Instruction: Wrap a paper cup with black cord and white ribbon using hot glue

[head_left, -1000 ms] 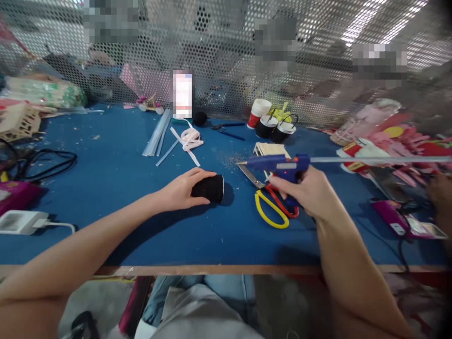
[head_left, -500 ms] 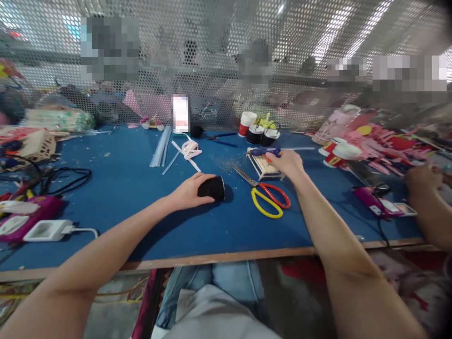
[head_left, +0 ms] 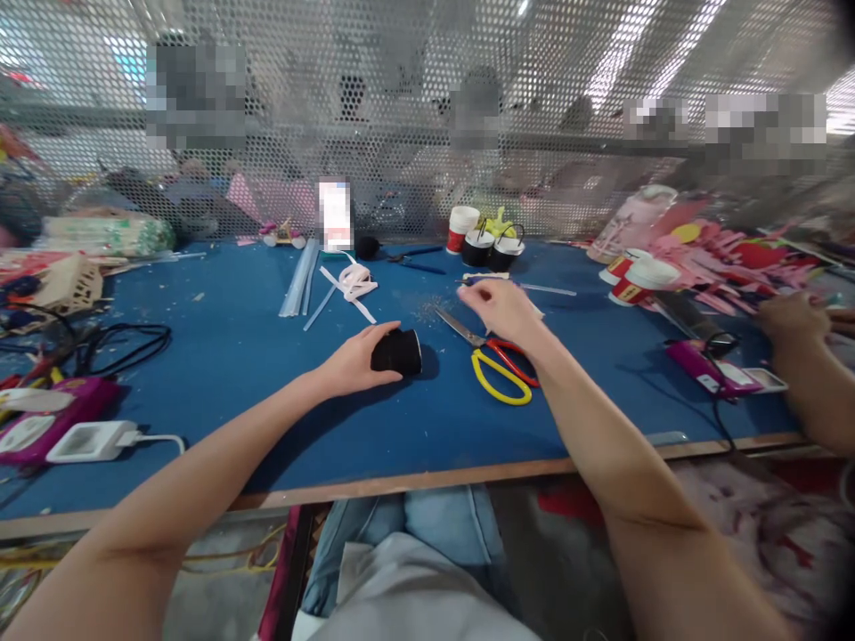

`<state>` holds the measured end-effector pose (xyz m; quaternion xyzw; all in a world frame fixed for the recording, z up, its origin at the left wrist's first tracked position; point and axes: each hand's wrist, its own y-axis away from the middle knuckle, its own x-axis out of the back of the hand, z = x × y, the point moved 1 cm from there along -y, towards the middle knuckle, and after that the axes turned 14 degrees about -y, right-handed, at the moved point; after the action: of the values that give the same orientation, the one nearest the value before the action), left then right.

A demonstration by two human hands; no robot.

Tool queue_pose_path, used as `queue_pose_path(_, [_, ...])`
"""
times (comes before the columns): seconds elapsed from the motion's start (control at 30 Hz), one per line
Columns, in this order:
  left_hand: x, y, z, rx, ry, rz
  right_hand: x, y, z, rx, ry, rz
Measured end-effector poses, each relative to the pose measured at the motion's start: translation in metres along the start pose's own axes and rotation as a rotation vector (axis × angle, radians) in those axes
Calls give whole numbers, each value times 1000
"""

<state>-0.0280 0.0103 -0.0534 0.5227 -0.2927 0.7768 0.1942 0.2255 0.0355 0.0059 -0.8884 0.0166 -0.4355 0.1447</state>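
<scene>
Far side: perforated metal screen (head_left: 401,178), spanning the scene's width; bright-faced phone (head_left: 335,214), upright before it; blue-handled pliers (head_left: 427,268), lying right of the phone. Far left: clear-and-green plastic package (head_left: 107,233). Near left: purple power strip (head_left: 80,401), white adapter (head_left: 86,441) at its right, black cable (head_left: 158,335) looped beyond. Right: heap of pink pieces (head_left: 721,254); second purple unit (head_left: 714,367), nearer.

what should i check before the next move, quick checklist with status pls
1. Left hand has a grip on the black cup: ok, thumb and fingers on its sides.
2. Right hand free: cannot tell, its fingers are curled.
3. Glue gun in plain view: not ok, mostly hidden behind that hand.
4. Scissors clear of the cup: ok, lying apart from it.
5. White ribbon clear of the cup's rim: ok.
</scene>
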Motion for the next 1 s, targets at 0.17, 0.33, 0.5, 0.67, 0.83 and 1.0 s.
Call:
queue_pose_path(0.17, [0,-1,8,-127,-48,63,-35,11,-33,197,-259,-433])
queue_pose_path(0.33, [5,-6,21,-217,-108,65,-44,14,-32,127,-426,-524])
queue_pose_path(0.5, [9,-12,27,-200,-142,0,-43,17,-28,111,-558,-320])
queue_pose_path(0.67, [5,-10,24,-151,-25,28,-40,18,-24,103,-540,-189])
queue_pose_path(0.83, [-1,-3,18,-58,137,30,-35,19,-17,120,-694,-11])
queue_pose_path(1.0, [-1,1,21,-29,188,-42,-37,22,-18,146,-876,-30])
